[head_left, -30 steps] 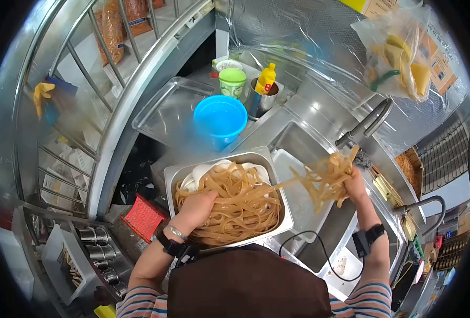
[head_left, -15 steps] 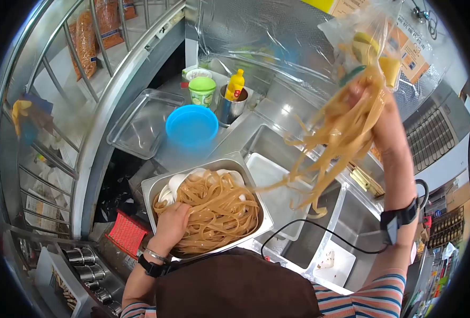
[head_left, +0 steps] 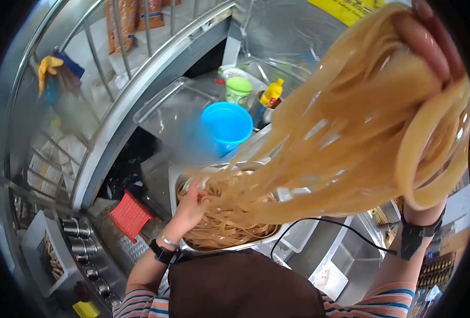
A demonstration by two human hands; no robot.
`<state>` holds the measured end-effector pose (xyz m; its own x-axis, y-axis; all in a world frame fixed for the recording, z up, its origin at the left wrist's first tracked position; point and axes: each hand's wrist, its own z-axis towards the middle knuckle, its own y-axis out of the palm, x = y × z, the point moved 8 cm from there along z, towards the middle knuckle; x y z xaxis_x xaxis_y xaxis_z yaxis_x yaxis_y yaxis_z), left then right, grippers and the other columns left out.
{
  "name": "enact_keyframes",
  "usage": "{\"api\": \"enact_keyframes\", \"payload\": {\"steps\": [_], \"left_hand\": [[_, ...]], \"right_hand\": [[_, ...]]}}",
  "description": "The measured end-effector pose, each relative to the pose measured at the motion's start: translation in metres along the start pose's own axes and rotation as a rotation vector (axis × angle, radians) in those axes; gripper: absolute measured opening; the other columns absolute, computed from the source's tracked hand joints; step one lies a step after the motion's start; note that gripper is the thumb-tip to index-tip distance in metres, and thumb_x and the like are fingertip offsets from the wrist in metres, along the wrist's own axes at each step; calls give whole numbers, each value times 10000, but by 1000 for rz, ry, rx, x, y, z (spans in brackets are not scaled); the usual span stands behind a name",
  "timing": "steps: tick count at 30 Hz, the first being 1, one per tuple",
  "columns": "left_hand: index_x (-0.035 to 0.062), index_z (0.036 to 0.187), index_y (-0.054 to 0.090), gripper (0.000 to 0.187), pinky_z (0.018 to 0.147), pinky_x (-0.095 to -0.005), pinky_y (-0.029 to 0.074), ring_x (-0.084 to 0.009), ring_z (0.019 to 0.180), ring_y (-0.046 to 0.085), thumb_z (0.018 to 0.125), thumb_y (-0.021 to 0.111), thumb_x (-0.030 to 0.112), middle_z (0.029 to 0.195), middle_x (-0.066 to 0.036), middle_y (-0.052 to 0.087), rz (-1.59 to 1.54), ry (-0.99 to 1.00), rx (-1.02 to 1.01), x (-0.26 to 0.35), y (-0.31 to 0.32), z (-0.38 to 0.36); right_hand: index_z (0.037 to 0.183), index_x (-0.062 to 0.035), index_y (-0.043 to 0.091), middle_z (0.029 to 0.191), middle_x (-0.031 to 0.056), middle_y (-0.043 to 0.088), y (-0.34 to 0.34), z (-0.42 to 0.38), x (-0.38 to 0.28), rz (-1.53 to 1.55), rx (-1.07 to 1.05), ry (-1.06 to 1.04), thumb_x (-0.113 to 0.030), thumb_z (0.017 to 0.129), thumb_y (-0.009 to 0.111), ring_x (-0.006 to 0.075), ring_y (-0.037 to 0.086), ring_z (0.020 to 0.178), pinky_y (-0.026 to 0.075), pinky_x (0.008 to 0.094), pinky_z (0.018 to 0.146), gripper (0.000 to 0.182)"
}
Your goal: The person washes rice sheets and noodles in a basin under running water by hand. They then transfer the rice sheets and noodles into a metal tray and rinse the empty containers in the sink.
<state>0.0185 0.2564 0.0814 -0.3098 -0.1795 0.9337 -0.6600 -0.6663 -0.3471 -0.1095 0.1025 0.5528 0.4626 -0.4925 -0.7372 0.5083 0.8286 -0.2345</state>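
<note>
A large bundle of wide, brown, glossy noodles [head_left: 341, 122] stretches across the view. My right hand [head_left: 431, 47] is raised high at the upper right, its fingers wrapped over the top of that bundle. The strands hang and slant down toward a metal pan [head_left: 174, 183], where more noodles [head_left: 229, 233] lie tangled. At the pan's left side, my left hand [head_left: 191, 208] is closed on the lower strands; its fingertips are partly hidden among them. The raised bundle covers much of the pan's far and right side.
Behind the pan stand a blue tub [head_left: 227, 124], a green-rimmed container [head_left: 238, 89], a yellow bottle [head_left: 272, 93] and a clear plastic lid [head_left: 176, 106]. A red basket [head_left: 130, 214] is at left. Sink basins [head_left: 359, 246] lie right, with a black cable [head_left: 335, 222] crossing them.
My right hand has lifted the noodles higher and closer to the camera. My left hand has come up slightly from the pan's noodles. The view has shifted, moving the surroundings rightward.
</note>
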Motion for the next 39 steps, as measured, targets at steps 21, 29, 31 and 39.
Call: {"api": "enact_keyframes", "payload": {"steps": [21, 29, 31, 39], "left_hand": [[94, 1354, 422, 463, 1012, -347, 380, -189, 1150, 484, 922, 583, 132, 1303, -94, 486, -349, 259, -126, 43, -20, -6], [94, 1451, 236, 800, 1097, -391, 279, -265, 1337, 347, 830, 707, 278, 1459, -125, 337, -651, 96, -146, 56, -8, -4], [72, 1498, 8, 1262, 1146, -396, 197, -280, 1420, 209, 623, 877, 343, 1549, -138, 151, -814, 146, -124, 54, -11, -7], [79, 1405, 352, 1001, 1036, -433, 376, -351, 1192, 484, 546, 861, 159, 1271, -156, 497, 126, 246, -34, 69, -6, -5]], "right_hand": [[1116, 3, 600, 955, 61, 662, 35, -154, 260, -465, -643, 669, 63, 767, 598, 109, 590, 861, 499, 277, 772, 354], [1114, 12, 573, 1026, 207, 644, 126, -157, 249, -52, -659, 466, -72, 783, 633, 320, 631, 960, 488, 374, 834, 347], [1110, 17, 567, 999, 223, 645, 151, -168, 269, 121, -667, 533, -95, 788, 629, 362, 628, 958, 492, 401, 825, 346], [1107, 35, 567, 942, 262, 644, 204, -236, 323, 14, -648, 635, -160, 777, 623, 403, 632, 925, 495, 440, 808, 387]]}}
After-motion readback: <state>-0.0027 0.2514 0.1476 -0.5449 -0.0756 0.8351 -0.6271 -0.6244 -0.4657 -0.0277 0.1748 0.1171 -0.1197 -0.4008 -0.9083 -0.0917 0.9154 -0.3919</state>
